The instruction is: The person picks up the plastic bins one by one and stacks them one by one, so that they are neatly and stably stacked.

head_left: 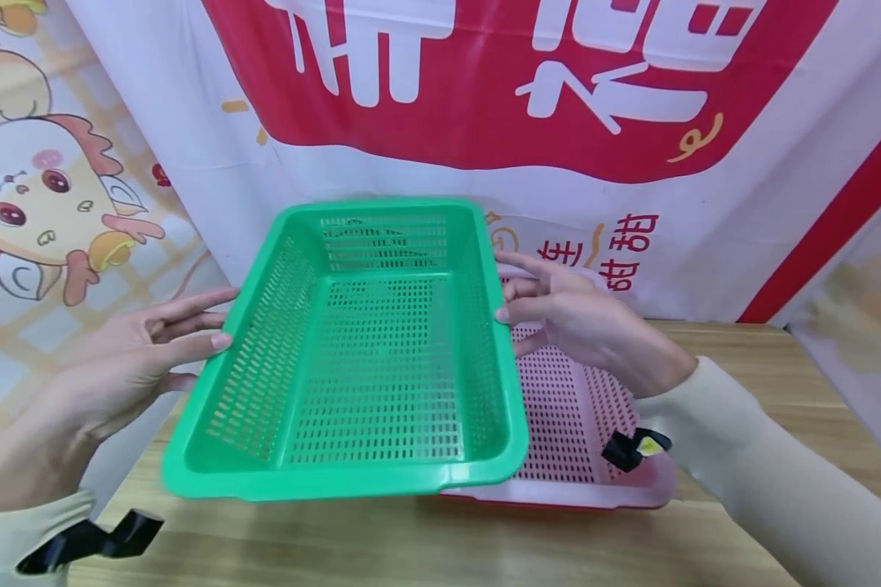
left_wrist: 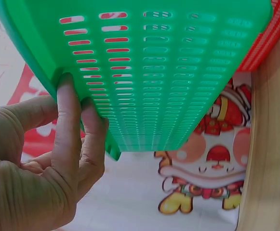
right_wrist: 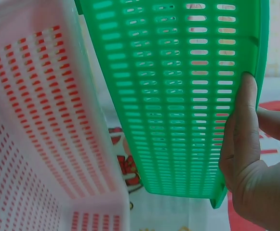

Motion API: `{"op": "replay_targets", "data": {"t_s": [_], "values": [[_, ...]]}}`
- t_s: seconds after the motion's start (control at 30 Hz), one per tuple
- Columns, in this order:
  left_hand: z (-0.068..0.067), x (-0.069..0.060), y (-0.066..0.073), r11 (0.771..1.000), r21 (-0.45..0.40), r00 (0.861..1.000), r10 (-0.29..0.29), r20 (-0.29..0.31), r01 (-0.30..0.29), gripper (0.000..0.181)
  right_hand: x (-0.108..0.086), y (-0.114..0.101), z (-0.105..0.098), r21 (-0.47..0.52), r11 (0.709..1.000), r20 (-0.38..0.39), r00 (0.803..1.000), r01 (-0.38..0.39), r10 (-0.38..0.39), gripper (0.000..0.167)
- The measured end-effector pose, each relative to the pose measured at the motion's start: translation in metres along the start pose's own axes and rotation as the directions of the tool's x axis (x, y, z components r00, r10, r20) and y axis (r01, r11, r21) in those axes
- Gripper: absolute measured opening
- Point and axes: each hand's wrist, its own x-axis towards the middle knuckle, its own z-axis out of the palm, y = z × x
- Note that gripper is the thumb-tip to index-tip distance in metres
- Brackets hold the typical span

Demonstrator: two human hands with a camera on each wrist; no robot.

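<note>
An empty green slotted plastic basket (head_left: 378, 367) is held up above the table, tilted. My left hand (head_left: 139, 350) grips its left rim, thumb on top and fingers beneath the lip, as the left wrist view shows. On the opposite side, my right hand (head_left: 573, 314) pinches the right rim in the same way. Behind and below that hand, a pink basket (head_left: 551, 416) sits on the table. Red shows through its slots and under its rim, from a red basket (left_wrist: 277, 36) in which it appears nested.
The wooden table (head_left: 323, 538) carries the pink and red baskets on its right part. A white and red printed cloth (head_left: 440, 155) hangs along the back. On the left is a cartoon-patterned cloth (head_left: 37, 204). Black straps (head_left: 631, 448) sit at both wrists.
</note>
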Motion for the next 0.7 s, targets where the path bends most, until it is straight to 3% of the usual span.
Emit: {"op": "replay_targets", "data": {"t_s": [0.17, 0.43, 0.7], "values": [[0.015, 0.003, 0.01, 1.0, 0.021, 0.999, 0.015, 0.045, -0.016, 0.07, -0.019, 0.0, -0.015, -0.03, 0.999, 0.001, 1.0, 0.029, -0.029, 0.079], [0.048, 0.012, 0.025, 0.988, -0.146, 0.991, 0.057, 0.119, -0.039, 0.075, -0.048, 0.008, -0.042, -0.077, 0.996, -0.036, 0.998, 0.044, -0.047, 0.078], [0.076, 0.018, 0.041, 0.977, -0.197, 0.978, 0.111, 0.178, -0.076, 0.076, -0.069, 0.017, -0.07, -0.112, 0.993, -0.073, 0.997, 0.025, -0.033, 0.078]]}}
